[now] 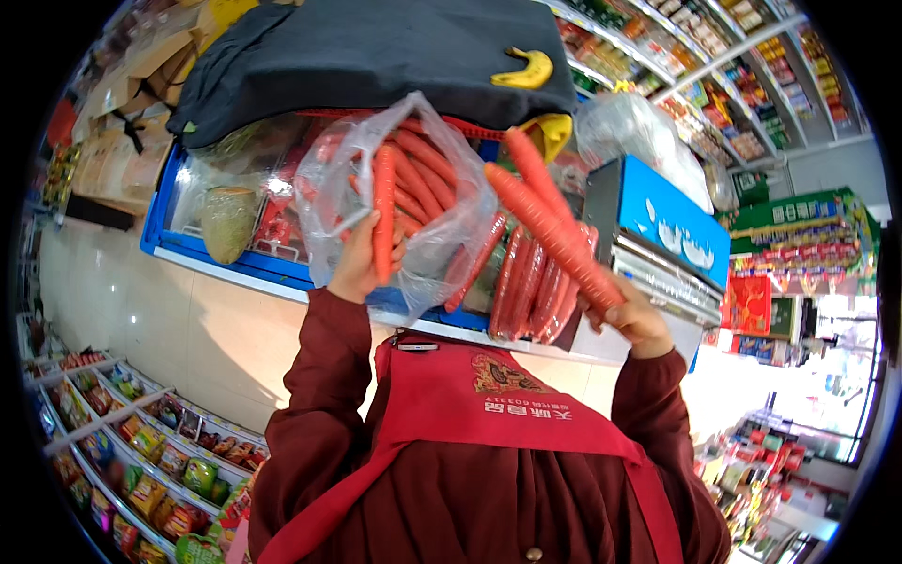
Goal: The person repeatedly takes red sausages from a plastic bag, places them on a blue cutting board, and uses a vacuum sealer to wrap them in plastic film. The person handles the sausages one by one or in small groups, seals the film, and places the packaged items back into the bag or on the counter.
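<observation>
My left hand (362, 258) is closed around an upright carrot (384, 202), in front of a clear plastic bag (329, 179). Loose carrots (423, 179) fill the mouth of that bag, which sits on the blue-edged display case. On the right, my right hand (631, 318) grips two long carrots (556, 241) by their near ends, their far ends pointing up and left. Beneath them lie several film-wrapped packs of carrots (531, 291), close to the case's front edge. Whether my left fingers also pinch the bag is hard to see.
A dark cloth (376, 56) covers the far side of the case, with a banana (526, 70) on it. A wrapped melon-like fruit (228, 226) lies at left. A blue-topped wrapping machine (672, 221) stands right, and snack shelves (160, 423) stand lower left.
</observation>
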{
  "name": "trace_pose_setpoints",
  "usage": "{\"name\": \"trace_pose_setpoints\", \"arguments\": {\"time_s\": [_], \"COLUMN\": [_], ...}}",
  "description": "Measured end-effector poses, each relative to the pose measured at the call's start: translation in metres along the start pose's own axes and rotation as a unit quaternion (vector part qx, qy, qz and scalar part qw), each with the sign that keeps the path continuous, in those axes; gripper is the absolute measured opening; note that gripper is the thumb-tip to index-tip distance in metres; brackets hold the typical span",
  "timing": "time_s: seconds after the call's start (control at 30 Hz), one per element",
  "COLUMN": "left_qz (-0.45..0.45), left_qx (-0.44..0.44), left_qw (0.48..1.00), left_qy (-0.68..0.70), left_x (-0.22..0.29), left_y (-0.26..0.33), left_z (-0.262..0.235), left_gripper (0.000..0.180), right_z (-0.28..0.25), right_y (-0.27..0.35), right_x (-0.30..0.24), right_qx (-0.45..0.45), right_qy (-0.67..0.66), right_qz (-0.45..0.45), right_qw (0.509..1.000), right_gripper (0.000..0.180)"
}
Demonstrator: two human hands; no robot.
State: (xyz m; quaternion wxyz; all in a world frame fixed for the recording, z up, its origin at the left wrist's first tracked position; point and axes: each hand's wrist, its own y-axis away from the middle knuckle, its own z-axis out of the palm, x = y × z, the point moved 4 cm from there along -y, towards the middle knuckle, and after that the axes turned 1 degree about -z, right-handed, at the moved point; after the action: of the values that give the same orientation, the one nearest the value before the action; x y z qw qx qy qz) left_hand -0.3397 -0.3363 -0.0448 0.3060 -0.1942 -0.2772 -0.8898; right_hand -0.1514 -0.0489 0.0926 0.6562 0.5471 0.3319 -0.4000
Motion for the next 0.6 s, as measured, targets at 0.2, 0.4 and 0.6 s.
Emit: {"name": "trace_pose_setpoints", "arguments": {"time_s": [0.2,0.4,0.6], "left_qz": [-0.082,0.004,0.085], "left_qx": [-0.131,-0.159,-0.085], "left_qw": [0.986,0.973,0.941], "left_qy": [-0.057,-0.169,-0.316], "left_x": [-0.037,-0.096,-0.153], "left_y": [0.044,0.049,0.043], "left_z": [0.057,0.118,0.186], "left_gripper": [0.039,0.050,0.058], "right_z": [-0.121,-0.274,-0.356], "right_y": [0.065,0.112,0.100], "right_x": [-0.036,-0.037,-0.019], "right_qx": [0.136,0.206,0.107], "right_qy": [0.211,0.345,0.507], "right_qz": [-0.054,0.005,0.038], "right_qw": [0.966,0.916,0.854], "right_gripper": [0.070,0.059,0.064]}}
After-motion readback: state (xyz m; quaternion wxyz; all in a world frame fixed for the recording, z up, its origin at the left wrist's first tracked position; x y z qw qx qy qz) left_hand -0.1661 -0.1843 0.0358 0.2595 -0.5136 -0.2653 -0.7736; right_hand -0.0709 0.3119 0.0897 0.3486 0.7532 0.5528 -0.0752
